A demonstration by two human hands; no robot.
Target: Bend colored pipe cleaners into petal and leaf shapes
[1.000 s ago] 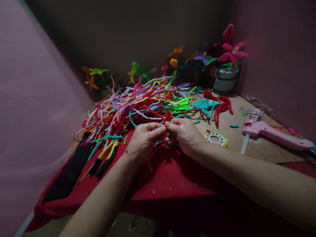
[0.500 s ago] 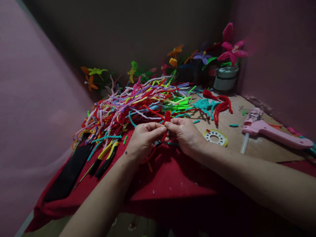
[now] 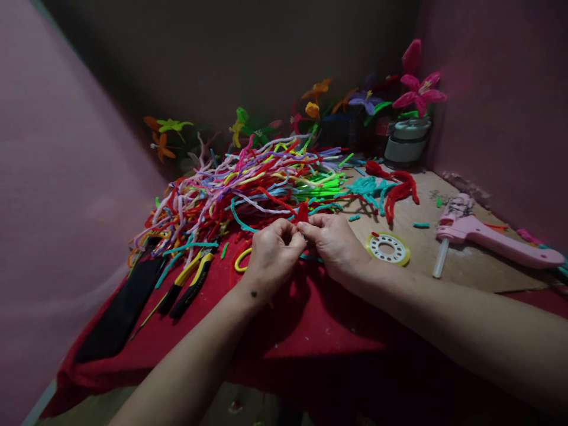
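your left hand point(image 3: 271, 253) and your right hand point(image 3: 335, 245) meet fingertip to fingertip over the red cloth point(image 3: 310, 319), both pinched shut on a short red pipe cleaner piece point(image 3: 302, 213) that sticks up between them. just beyond your fingers lies the tangled heap of coloured pipe cleaners point(image 3: 248, 183), its nearest strands almost touching your knuckles. a yellow loop point(image 3: 242, 259) lies just left of your left hand, and yellow-handled pliers point(image 3: 189, 284) sit further left beside a black pouch point(image 3: 119, 313). right of your right hand lies a tape spool point(image 3: 388, 248), then a pink glue gun point(image 3: 492, 236) on bare board. finished pipe cleaner flowers point(image 3: 417, 89) stand against the far wall. the cloth towards you lies open.
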